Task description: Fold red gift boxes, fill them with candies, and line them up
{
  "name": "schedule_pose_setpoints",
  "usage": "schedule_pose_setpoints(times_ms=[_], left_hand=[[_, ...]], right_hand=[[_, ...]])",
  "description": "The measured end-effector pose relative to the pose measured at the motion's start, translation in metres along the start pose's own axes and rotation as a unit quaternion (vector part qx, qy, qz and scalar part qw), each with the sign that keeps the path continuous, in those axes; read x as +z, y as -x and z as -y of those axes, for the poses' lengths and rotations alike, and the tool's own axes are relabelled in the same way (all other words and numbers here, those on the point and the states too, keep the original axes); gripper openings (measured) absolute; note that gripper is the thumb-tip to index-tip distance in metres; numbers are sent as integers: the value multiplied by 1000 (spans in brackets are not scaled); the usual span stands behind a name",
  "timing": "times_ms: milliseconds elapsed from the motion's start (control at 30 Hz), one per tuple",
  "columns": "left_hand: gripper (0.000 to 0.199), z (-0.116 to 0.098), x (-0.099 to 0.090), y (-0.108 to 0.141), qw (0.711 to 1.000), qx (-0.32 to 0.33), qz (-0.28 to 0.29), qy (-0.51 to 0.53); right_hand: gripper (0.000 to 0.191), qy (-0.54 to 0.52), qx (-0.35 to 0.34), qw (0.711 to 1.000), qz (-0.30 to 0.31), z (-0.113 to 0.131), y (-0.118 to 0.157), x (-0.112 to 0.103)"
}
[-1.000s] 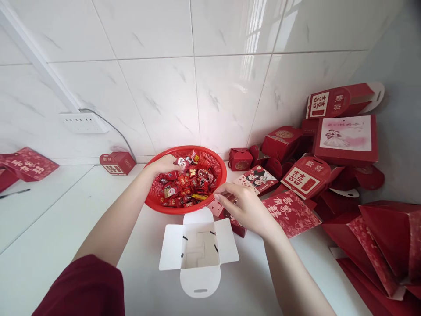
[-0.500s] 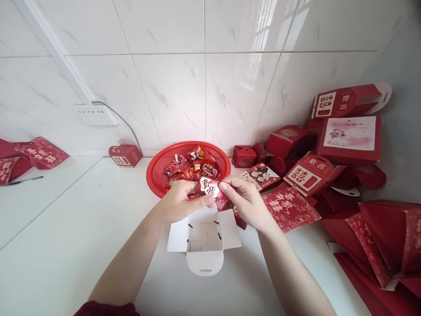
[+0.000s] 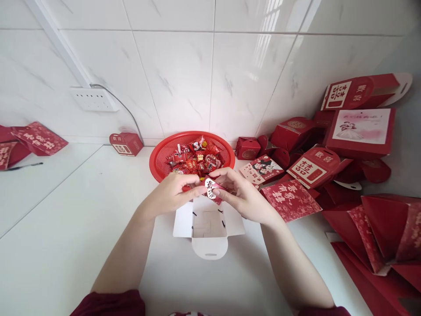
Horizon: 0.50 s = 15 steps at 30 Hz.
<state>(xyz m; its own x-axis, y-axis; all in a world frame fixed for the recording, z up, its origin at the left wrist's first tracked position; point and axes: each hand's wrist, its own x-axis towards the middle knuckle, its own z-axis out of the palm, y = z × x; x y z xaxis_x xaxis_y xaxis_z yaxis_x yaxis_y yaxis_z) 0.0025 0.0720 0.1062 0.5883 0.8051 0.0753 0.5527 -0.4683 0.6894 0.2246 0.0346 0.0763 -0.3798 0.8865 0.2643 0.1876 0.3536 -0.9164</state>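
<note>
A red wrapped candy (image 3: 213,192) with a white label and dark lettering is pinched between my two hands. My left hand (image 3: 177,192) grips its left end with thumb and fingers. On the other end, my right hand (image 3: 245,196) holds with the thumb across the front. Directly below them stands an open paper box (image 3: 209,247), its white inside and spread flaps facing up; its far part is hidden by the hands. Just behind the hands, a red plastic basket (image 3: 156,163) holds many wrapped candies (image 3: 192,164).
Red gift boxes (image 3: 307,169) are piled on the right, and folded red cartons (image 3: 388,237) lie nearer. A small closed red box (image 3: 126,144) stands by the wall at left. Red cards (image 3: 41,138) and a pen (image 3: 24,166) lie far left. A socket strip (image 3: 94,99) is on the wall.
The candy has been turned between my fingers and now appears smaller, with both hands still on it. The whole view has shifted slightly, so the surroundings sit higher in the picture.
</note>
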Motion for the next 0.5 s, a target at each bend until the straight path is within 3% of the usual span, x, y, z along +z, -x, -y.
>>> schedule_pose_setpoints(times_ms=[167,300,400,500], left_hand=[[44,47,0,-22,981,-95,-93,-144],[41,82,10,-41,967,-154,-54,-194],[44,88,15,-44,963,-169,-44,-208],[45,86,16,-43,957,-177,-41,-225]], right_hand=[[11,179,14,981,67,0,3,7],[7,335,68,919,197,-11,2,29],[19,417,108,853,295,-20,1,47],[30,435,122,831,324,-24,-1,58]])
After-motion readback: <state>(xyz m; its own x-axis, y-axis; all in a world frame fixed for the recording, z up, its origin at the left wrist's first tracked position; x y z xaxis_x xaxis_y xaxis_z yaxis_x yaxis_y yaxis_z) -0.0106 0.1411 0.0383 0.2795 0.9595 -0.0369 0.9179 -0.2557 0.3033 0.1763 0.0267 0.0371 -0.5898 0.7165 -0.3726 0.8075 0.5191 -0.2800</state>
